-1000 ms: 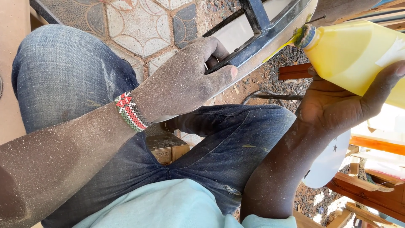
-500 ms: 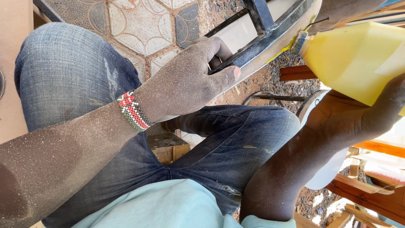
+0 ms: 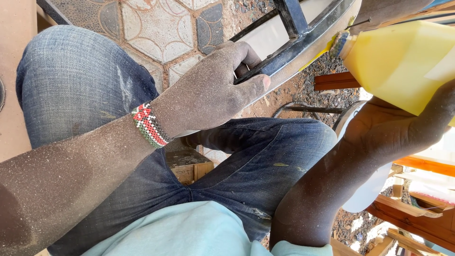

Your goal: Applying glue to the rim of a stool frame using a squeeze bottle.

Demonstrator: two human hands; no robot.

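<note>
- Now your left hand point(image 3: 208, 92), dust-coated, has its fingers curled tight round the black metal frame point(image 3: 289, 45) at 12 o'clock.
- Your right hand point(image 3: 393, 130), at 3 o'clock, cups the tilted yellow plastic bottle point(image 3: 403, 64) from below, thumb clamped on its side.
- Bottle's nozzle touches the frame.

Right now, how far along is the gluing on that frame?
Done: a yellow smear sits on the frame edge just below the bottle's nozzle. In hand: the left hand grips the dark curved frame, and the right hand tips the yellow bottle with its nozzle at that edge. Left: the edge toward the left hand looks bare, so most of it seems undone.
</note>
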